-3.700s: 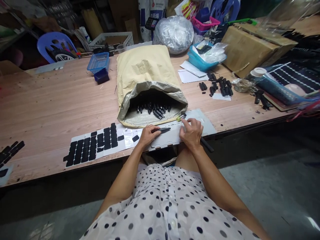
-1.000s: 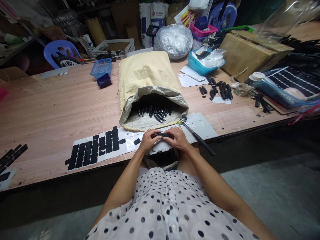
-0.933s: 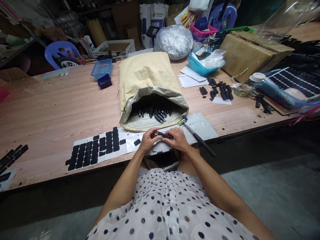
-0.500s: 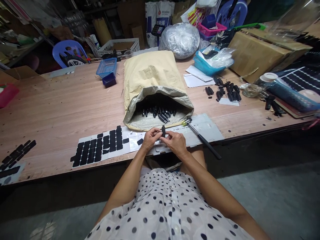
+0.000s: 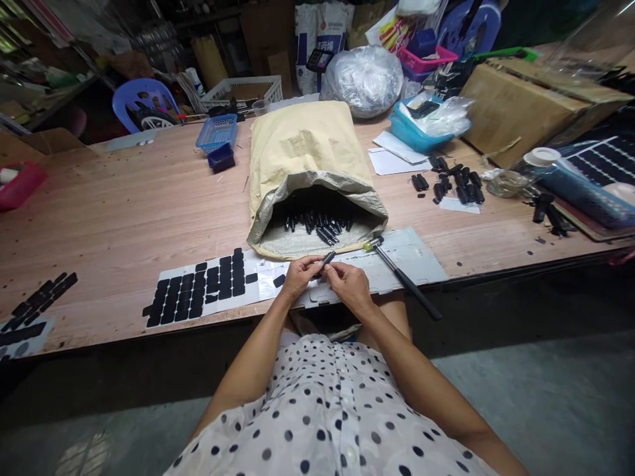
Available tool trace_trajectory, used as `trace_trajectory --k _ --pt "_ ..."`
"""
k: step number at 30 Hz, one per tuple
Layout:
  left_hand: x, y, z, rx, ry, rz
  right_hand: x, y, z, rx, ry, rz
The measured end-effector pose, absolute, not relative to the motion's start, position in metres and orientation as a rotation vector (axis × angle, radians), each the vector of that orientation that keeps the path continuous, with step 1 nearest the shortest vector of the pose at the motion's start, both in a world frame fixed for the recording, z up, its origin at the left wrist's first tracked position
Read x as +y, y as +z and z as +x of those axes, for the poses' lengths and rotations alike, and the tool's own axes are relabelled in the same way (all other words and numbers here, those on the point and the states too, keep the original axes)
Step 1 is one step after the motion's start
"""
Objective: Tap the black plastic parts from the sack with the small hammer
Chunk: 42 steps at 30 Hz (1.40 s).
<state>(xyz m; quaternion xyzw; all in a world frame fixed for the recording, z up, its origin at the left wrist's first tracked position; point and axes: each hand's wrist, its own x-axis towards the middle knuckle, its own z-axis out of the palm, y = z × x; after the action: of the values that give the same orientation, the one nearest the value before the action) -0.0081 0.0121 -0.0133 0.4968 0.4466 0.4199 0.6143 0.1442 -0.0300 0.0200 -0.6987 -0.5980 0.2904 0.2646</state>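
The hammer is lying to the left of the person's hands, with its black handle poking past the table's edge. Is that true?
Not left: in the head view, the hammer lies to the right of both hands. Its black handle does poke past the table's edge.

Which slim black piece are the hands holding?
The black piece pinched between left hand and right hand, outside the tan sack; other slim pieces lie inside.

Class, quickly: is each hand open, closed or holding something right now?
Left hand: closed, holding a small black piece between thumb and fingers.
Right hand: closed, fingertips on the same black piece.
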Motion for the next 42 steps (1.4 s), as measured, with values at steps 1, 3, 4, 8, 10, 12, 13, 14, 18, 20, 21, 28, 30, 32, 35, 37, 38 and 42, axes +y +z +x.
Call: trace_trajectory --k 1,3,4,8,10,12,13,14,18,20,21,28,30,32,35,37,38,42 --pt "0.012 -0.013 -0.008 1.026 0.962 1.140 -0.030 0.020 0.144 -1.613 0.778 -1.891" --pt "0.011 -0.013 -0.009 1.024 0.956 1.129 -0.029 0.019 0.145 -1.602 0.780 -1.896" --pt "0.011 -0.013 -0.009 1.026 0.954 1.124 -0.029 0.019 0.145 -1.594 0.794 -1.893" --pt "0.011 -0.013 -0.008 1.051 0.941 1.120 -0.027 0.020 0.145 -1.542 0.884 -1.859" --pt "0.010 -0.012 -0.008 1.062 0.939 1.122 -0.027 0.020 0.145 -1.515 0.910 -1.840" --pt "0.010 -0.012 -0.008 1.063 0.938 1.126 -0.026 0.020 0.146 -1.499 0.923 -1.820" --pt "0.010 -0.012 -0.008 1.060 0.938 1.129 -0.026 0.019 0.146 -1.495 0.931 -1.811" --pt "0.010 -0.011 -0.008 1.057 0.937 1.131 -0.026 0.019 0.146 -1.491 0.939 -1.806" --pt "0.009 -0.011 -0.009 1.049 0.937 1.137 -0.026 0.018 0.146 -1.472 0.963 -1.802" --pt "0.009 -0.011 -0.009 1.050 0.933 1.143 -0.026 0.017 0.146 -1.470 0.964 -1.796" --pt "0.009 -0.012 -0.010 1.051 0.930 1.147 -0.026 0.017 0.146 -1.471 0.964 -1.793" --pt "0.009 -0.010 -0.011 1.042 0.924 1.186 -0.026 0.011 0.147 -1.483 0.954 -1.786" --pt "0.010 -0.009 -0.011 1.042 0.925 1.197 -0.026 0.010 0.148 -1.488 0.951 -1.789" --pt "0.010 -0.010 -0.011 1.047 0.928 1.213 -0.026 0.010 0.148 -1.496 0.951 -1.791" --pt "0.011 -0.012 -0.010 1.067 0.949 1.251 -0.026 0.010 0.147 -1.506 0.946 -1.790" --pt "0.010 -0.013 -0.009 1.088 0.977 1.267 -0.027 0.010 0.146 -1.521 0.929 -1.785" --pt "0.010 -0.014 -0.008 1.097 0.993 1.270 -0.027 0.009 0.145 -1.535 0.919 -1.779" --pt "0.009 -0.016 -0.007 1.155 1.029 1.323 -0.031 0.008 0.153 -1.610 0.814 -1.734"
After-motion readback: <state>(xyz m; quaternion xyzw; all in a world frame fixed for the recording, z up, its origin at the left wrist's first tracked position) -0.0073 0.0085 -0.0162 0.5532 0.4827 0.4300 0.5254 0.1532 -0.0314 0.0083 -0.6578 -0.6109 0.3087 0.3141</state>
